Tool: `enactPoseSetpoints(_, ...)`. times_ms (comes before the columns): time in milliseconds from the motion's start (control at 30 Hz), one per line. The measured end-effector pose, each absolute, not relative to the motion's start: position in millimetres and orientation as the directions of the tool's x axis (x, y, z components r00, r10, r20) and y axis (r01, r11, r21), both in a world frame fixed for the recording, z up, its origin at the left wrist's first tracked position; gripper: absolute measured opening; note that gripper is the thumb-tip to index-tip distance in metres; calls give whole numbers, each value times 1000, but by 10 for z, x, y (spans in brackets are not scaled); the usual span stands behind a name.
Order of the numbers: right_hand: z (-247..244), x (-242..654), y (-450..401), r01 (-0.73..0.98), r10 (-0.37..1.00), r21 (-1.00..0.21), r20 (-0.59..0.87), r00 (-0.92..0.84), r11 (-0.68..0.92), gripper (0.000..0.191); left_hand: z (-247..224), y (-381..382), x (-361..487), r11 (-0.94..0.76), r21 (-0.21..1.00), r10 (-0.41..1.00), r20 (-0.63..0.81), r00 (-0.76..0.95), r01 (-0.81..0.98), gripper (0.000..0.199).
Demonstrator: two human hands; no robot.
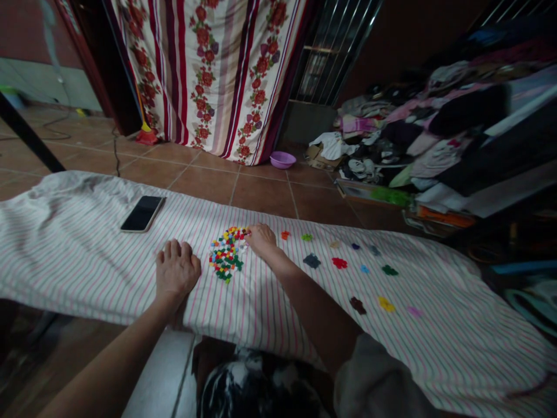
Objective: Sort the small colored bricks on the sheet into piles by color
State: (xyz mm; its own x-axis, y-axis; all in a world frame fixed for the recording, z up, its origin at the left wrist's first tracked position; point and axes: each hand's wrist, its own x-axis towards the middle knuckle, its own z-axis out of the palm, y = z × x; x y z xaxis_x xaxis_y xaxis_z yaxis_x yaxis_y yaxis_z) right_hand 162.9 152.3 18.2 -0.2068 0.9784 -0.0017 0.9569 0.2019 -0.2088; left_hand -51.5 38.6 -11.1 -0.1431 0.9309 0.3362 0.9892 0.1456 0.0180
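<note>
A mixed pile of tiny colourful pieces (224, 255), too small to name exactly, lies on the striped cloth (108, 261). My right hand (261, 238) is at the pile's upper right edge, fingertips pinched together; what they hold, if anything, is hidden. To the left of the pile, my left hand (176, 270) rests palm down on the cloth, holding nothing. Sorted by colour, small heaps lie to the right: orange (285, 235), light green (307, 237), dark grey (311, 260), red (339, 263), dark green (390, 270), brown (358, 305), yellow (386, 303) and pink (415, 312), among others.
A phone (143, 213) lies at the cloth's far left. Beyond the cloth edge, a purple basin (282, 159) and a red broom (147, 134) are on the tiled floor near a flowered curtain (209, 75). Clothes (418, 122) are heaped at the right.
</note>
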Motion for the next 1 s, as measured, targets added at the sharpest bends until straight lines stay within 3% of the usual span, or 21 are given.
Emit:
enactPoseSetpoints(133, 154, 1640, 1511, 946, 982, -262, 36, -187, 190, 23, -126, 395, -514, 151, -19, 930, 342, -136, 988, 42)
enactPoseSetpoints(333, 170, 1727, 1532, 870, 991, -476, 55, -119, 131, 21, -114, 379, -498, 160, -33, 930, 341, -140, 987, 41)
enactPoseSetpoints(467, 236, 1915, 1562, 832, 995, -546, 90, -54, 95, 22, -85, 364, -493, 152, -20, 932, 336, -136, 988, 41)
enactPoseSetpoints(733, 442, 2470, 1412, 875, 1000, -484, 18, -2, 10, 21, -35, 345, -477, 156, -38, 935, 329, -135, 987, 39)
enactPoseSetpoints(1000, 300, 2681, 1117, 895, 977, -403, -11, -214, 192, 24, -51, 338, -492, 132, 50, 936, 323, -141, 990, 40)
